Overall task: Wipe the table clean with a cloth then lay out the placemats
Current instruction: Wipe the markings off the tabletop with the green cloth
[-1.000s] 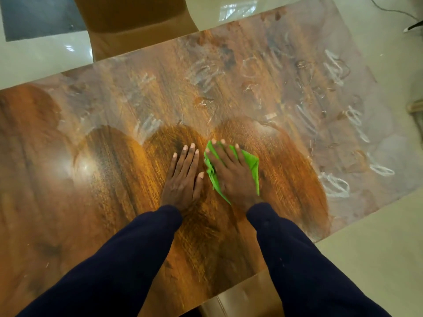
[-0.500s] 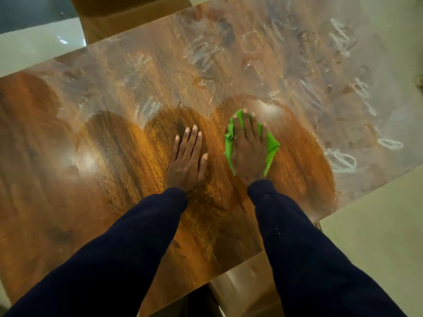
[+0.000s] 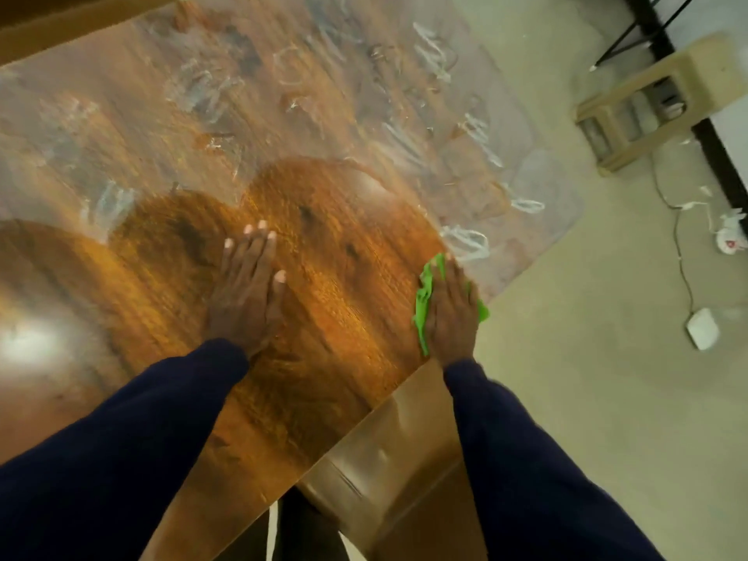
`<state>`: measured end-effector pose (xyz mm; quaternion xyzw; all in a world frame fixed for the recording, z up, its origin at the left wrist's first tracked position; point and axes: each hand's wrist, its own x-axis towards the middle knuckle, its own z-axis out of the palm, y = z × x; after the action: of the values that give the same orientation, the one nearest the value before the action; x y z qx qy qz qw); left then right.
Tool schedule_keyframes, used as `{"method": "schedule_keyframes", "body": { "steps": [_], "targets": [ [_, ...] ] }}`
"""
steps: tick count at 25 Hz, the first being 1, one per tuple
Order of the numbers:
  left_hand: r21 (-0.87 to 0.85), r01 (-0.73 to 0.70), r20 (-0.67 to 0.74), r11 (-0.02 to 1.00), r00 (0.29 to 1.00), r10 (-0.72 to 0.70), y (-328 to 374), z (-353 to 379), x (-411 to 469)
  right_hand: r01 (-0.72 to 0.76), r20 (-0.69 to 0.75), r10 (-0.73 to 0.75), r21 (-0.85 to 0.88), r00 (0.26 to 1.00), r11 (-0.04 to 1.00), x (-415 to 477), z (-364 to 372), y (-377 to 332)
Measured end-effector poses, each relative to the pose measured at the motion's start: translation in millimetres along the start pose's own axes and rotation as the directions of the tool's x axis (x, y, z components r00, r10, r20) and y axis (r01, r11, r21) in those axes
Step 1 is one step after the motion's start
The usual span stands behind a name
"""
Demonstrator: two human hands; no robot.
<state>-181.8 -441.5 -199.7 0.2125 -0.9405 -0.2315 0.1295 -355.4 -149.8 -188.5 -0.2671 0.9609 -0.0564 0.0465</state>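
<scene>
A wooden table (image 3: 332,253) fills the view; its far half is filmed with white, smeary streaks (image 3: 404,147), while arched patches near me show dark, glossy wood. My right hand (image 3: 451,313) lies flat on a bright green cloth (image 3: 423,313), pressing it onto the table near the right front edge. My left hand (image 3: 247,289) rests flat on the wood, fingers together, holding nothing. No placemats are in view.
A tan chair seat (image 3: 388,475) sits under the table's front edge, below my right arm. On the floor to the right stand a beige plastic stool (image 3: 643,103), a white cable with a small white box (image 3: 702,327), and scraps of paper.
My right hand has swept the cloth from the table's middle to the right, back toward the front edge. The view has swung right. My left hand stays flat.
</scene>
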Motion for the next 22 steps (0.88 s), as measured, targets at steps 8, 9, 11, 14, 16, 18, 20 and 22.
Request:
{"method": "schedule_keyframes", "body": {
  "steps": [8, 9, 11, 14, 16, 18, 20, 22],
  "targets": [
    [-0.034, -0.225, 0.145, 0.974, 0.963, 0.227, 84, 72, 3, 0.266, 0.103, -0.264, -0.003, 0.959, 0.964, -14, 8, -26],
    [-0.018, -0.233, 0.151, 0.972, 0.961, 0.233, 83, 74, 3, 0.303, 0.112, -0.303, 0.014, 0.946, 0.953, -31, 9, -12],
    [0.001, -0.229, 0.165, 0.974, 0.960, 0.225, 81, 76, 6, 0.247, 0.076, -0.249, 0.034, 0.966, 0.968, -43, 8, 20],
    [0.051, -0.241, 0.177, 0.969, 0.957, 0.229, 82, 77, 4, -0.001, 0.006, 0.001, 0.118, 1.000, 0.993, -13, 2, 42],
    [0.051, -0.247, 0.169, 0.968, 0.957, 0.235, 85, 76, 3, -0.099, -0.020, 0.104, 0.159, 0.994, 0.982, 16, 0, 41],
    [0.035, -0.248, 0.162, 0.968, 0.957, 0.239, 85, 74, 3, -0.111, -0.024, 0.117, 0.165, 0.993, 0.980, 23, 2, 33],
    [0.026, -0.262, 0.159, 0.965, 0.954, 0.255, 84, 71, 2, -0.022, -0.022, 0.026, 0.169, 0.999, 0.985, 9, 6, 27],
    [0.017, -0.279, 0.148, 0.960, 0.950, 0.274, 85, 65, 1, 0.071, -0.040, -0.063, 0.223, 0.997, 0.972, -9, 6, 22]
  ]
}}
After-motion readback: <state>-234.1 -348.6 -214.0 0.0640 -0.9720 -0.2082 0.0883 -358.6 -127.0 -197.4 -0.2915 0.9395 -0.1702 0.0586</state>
